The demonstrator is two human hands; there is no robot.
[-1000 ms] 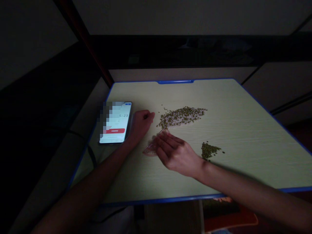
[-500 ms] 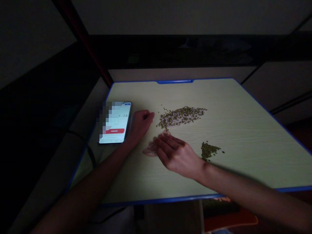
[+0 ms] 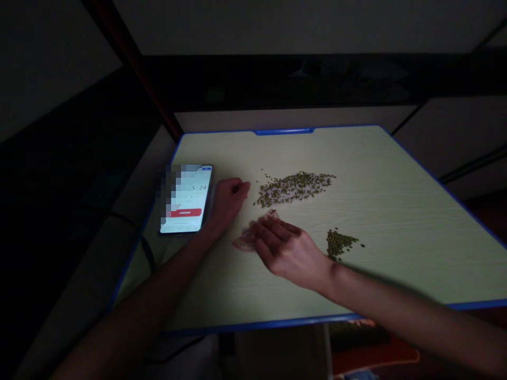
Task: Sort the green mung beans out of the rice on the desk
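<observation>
My right hand (image 3: 287, 248) is palm down on the table, fingers pressed together over a crumpled pinkish see-through packet (image 3: 242, 243) with red marks. The packet sticks out on both sides of the fingers, and the fingertips are hidden. Just beyond it is a loose, spread pile of green beans (image 3: 295, 187) with small pale bits among them. A smaller pile of green beans (image 3: 338, 244) lies by my right wrist. Curled into a loose fist, my left hand (image 3: 232, 198) rests on the table between the phone and the large pile, with nothing visible in it.
A phone (image 3: 188, 200) with a lit screen lies at the table's left side. The pale wood-look table (image 3: 396, 211) has a blue edge. A dark cable (image 3: 147, 253) runs by its left edge. An orange-red surface (image 3: 384, 356) shows below the front edge.
Almost nothing differs. The packet's far edge has shifted slightly under my right fingers; both hands keep their places.
</observation>
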